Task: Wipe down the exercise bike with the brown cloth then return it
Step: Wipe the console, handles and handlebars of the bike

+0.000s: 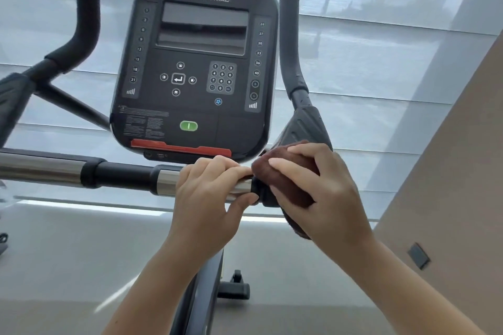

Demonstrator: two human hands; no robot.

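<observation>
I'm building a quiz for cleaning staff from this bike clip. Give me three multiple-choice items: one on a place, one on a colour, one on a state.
1. Where is the brown cloth?
A. On the console
B. Wrapped on the handlebar's right end
C. On the floor

2. What colour is the oval button low on the console?
A. Green
B. Blue
C. Yellow

3. What is the left hand doing?
A. Hanging free
B. Pressing the keypad
C. Gripping the chrome bar

Answers:
1 B: the right hand presses it around the bar end.
2 A: it shows bright green.
3 C: its fingers curl over the bar.

Brown cloth [283, 171] bunched against exercise bike [194, 68] handlebar; console dark.
</observation>
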